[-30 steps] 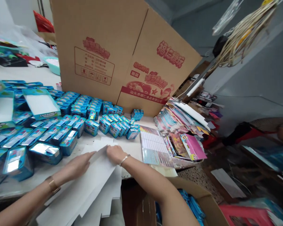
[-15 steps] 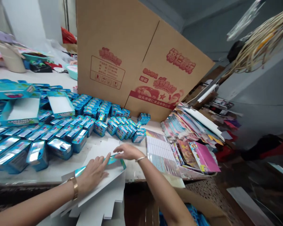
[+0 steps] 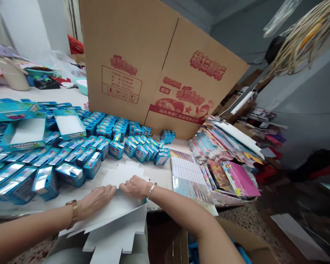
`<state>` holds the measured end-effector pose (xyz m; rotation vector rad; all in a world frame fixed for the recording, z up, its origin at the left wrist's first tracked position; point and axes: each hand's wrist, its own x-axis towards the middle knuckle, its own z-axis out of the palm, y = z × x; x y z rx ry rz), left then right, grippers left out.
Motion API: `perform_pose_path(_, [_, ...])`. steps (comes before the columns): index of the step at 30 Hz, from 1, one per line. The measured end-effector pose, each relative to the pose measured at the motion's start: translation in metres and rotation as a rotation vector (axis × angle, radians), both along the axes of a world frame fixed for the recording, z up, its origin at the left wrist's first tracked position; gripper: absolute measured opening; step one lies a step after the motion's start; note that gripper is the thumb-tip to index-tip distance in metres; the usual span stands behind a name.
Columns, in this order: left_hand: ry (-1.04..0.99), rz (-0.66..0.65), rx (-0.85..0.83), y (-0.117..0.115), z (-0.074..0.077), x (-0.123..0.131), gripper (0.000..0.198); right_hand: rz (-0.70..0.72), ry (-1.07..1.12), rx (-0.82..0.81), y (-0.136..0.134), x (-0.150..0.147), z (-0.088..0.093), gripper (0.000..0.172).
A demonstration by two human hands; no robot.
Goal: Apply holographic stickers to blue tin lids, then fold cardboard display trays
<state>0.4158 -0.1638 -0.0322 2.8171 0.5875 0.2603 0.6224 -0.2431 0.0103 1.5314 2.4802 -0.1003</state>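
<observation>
Low at the table's front edge lies a half-folded cardboard display box (image 3: 123,202), its white inside facing up. My left hand (image 3: 99,199) is closed along its far edge, with the fingers curled over it. Close beside it, my right hand (image 3: 136,187) grips the same edge, fingers bent and knuckles up. The fingertips of both hands are hidden behind the edge. More flat white box blanks (image 3: 117,234) lie beneath it in a stack, with cut flaps sticking out over the table edge. Another white blank (image 3: 123,171) lies just beyond my hands.
Rows of blue tins (image 3: 71,150) fill the left and middle of the table. Two folded display boxes (image 3: 68,123) rest on them. A large brown carton (image 3: 154,55) stands behind. Right are printed sheets (image 3: 187,170) and pink packaging (image 3: 240,179); an open carton (image 3: 253,242) sits below.
My left hand has gone from lying flat with fingers extended to closed on the edge. My right hand has moved left and down to grip beside it. The blue rim is now mostly covered.
</observation>
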Motion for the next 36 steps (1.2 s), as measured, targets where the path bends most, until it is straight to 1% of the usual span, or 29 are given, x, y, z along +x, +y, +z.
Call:
perform_pose_path(2, [0.085, -0.096, 0.042, 0.001, 0.007, 0.003, 0.034, -0.026, -0.001, 0.001, 0.002, -0.005, 0.003, 0.024])
perform_pose_path(4, [0.139, -0.174, 0.070, 0.003, 0.019, 0.007, 0.032, -0.053, 0.003, -0.005, 0.004, -0.011, 0.009, 0.020])
perform_pose_path(6, [0.155, -0.236, 0.079, 0.006, 0.039, 0.013, 0.028, -0.077, 0.065, -0.053, 0.000, -0.014, 0.015, 0.019])
perform_pose_path(8, [0.133, -0.255, 0.085, 0.010, 0.065, 0.020, 0.018, -0.166, 0.256, -0.124, -0.011, -0.011, 0.020, 0.028])
perform_pose_path(9, [0.064, -0.227, 0.066, 0.012, 0.078, 0.022, 0.014, -0.245, 0.390, -0.147, -0.020, -0.007, 0.021, 0.038])
perform_pose_path(10, [-0.053, -0.169, 0.026, 0.014, 0.089, 0.024, 0.019, -0.339, 0.538, -0.155, -0.030, -0.002, 0.022, 0.051])
perform_pose_path(11, [-0.222, -0.080, -0.047, 0.014, 0.097, 0.025, 0.030, -0.437, 0.683, -0.143, -0.041, 0.004, 0.021, 0.064])
perform_pose_path(12, [-0.410, 0.028, -0.148, 0.012, 0.100, 0.025, 0.042, -0.528, 0.816, -0.114, -0.052, 0.008, 0.019, 0.074])
perform_pose_path(13, [-0.586, 0.148, -0.272, 0.009, 0.098, 0.026, 0.055, -0.606, 0.948, -0.079, -0.061, 0.012, 0.015, 0.081])
perform_pose_path(14, [-0.717, 0.265, -0.412, 0.004, 0.092, 0.027, 0.067, -0.671, 1.088, -0.040, -0.068, 0.013, 0.010, 0.086])
perform_pose_path(15, [-0.779, 0.365, -0.559, -0.002, 0.080, 0.030, 0.079, -0.722, 1.229, 0.003, -0.072, 0.012, 0.003, 0.090])
perform_pose_path(16, [-0.781, 0.436, -0.714, -0.008, 0.066, 0.033, 0.092, -0.763, 1.362, 0.052, -0.074, 0.010, -0.004, 0.092])
perform_pose_path(17, [-0.757, 0.453, -0.889, -0.014, 0.051, 0.036, 0.098, -0.798, 1.478, 0.104, -0.074, 0.006, -0.012, 0.092])
perform_pose_path(18, [-0.730, 0.401, -1.039, -0.018, 0.036, 0.040, 0.097, -0.833, 1.571, 0.154, -0.072, 0.001, -0.019, 0.091])
perform_pose_path(20, [-0.730, 0.258, -1.201, -0.022, 0.012, 0.047, 0.089, -0.906, 1.679, 0.259, -0.066, -0.006, -0.032, 0.082])
perform_pose_path(21, [-0.738, 0.192, -1.235, -0.021, 0.004, 0.049, 0.084, -0.935, 1.699, 0.306, -0.062, -0.008, -0.036, 0.077])
perform_pose_path(22, [-0.737, 0.151, -1.243, -0.018, -0.001, 0.051, 0.080, -0.955, 1.706, 0.346, -0.058, -0.009, -0.039, 0.073])
perform_pose_path(24, [-0.697, 0.151, -1.202, -0.011, -0.004, 0.054, 0.065, -0.958, 1.663, 0.394, -0.050, -0.008, -0.042, 0.066])
perform_pose_path(25, [-0.679, 0.184, -1.156, -0.007, -0.005, 0.056, 0.055, -0.947, 1.611, 0.402, -0.045, -0.007, -0.043, 0.059])
perform_pose_path(27, [-0.686, 0.289, -1.035, -0.004, -0.006, 0.063, 0.037, -0.943, 1.463, 0.420, -0.037, -0.008, -0.045, 0.034])
perform_pose_path(28, [-0.709, 0.344, -0.987, -0.005, -0.007, 0.067, 0.032, -0.957, 1.368, 0.451, -0.032, -0.010, -0.046, 0.021])
perform_pose_path(29, [-0.737, 0.388, -0.957, -0.008, -0.009, 0.071, 0.031, -0.978, 1.268, 0.495, -0.028, -0.012, -0.048, 0.018])
perform_pose_path(31, [-0.790, 0.449, -0.925, -0.016, -0.014, 0.079, 0.033, -1.027, 1.096, 0.596, -0.019, -0.016, -0.053, 0.022])
perform_pose_path(32, [-0.816, 0.477, -0.911, -0.020, -0.016, 0.082, 0.038, -1.047, 1.038, 0.635, -0.015, -0.018, -0.056, 0.023])
perform_pose_path(34, [-0.878, 0.527, -0.903, -0.027, -0.018, 0.085, 0.059, -1.075, 1.007, 0.673, -0.010, -0.020, -0.061, 0.022])
perform_pose_path(36, [-0.926, 0.554, -0.936, -0.027, -0.018, 0.084, 0.083, -1.105, 1.036, 0.673, -0.009, -0.021, -0.065, 0.020])
